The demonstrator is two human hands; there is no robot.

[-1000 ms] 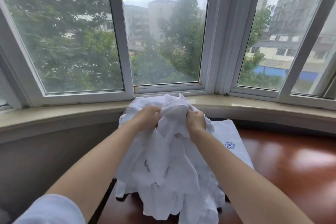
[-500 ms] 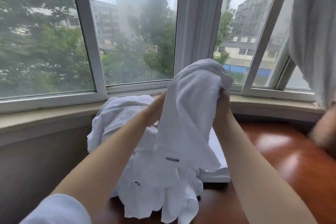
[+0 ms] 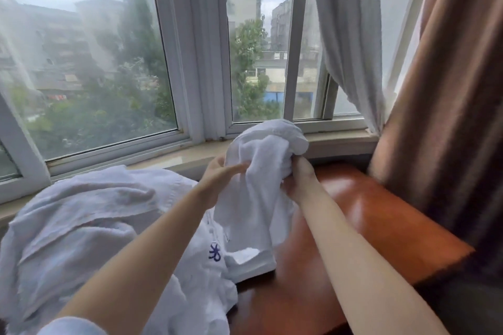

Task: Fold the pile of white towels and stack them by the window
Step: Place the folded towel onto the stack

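A crumpled white towel point(image 3: 258, 185) hangs in the air in front of the window sill, bunched at its top. My right hand point(image 3: 300, 179) is closed on its right side. My left hand point(image 3: 220, 179) touches its left edge with fingers stretched along the cloth. A loose pile of white towels point(image 3: 81, 226) lies at the lower left on the table. A folded white towel point(image 3: 250, 261) with a blue flower emblem point(image 3: 215, 251) rests beside the pile, partly under the hanging one.
The reddish-brown wooden table point(image 3: 367, 226) stretches to the right of the towels. A beige window sill point(image 3: 177, 156) runs along the back. A brown curtain point(image 3: 441, 90) and a sheer white curtain point(image 3: 345, 35) hang at the right.
The view has swung to the right, bringing the curtains in. The held towel has moved right, away from the pile, and sits lower, over the bare table.
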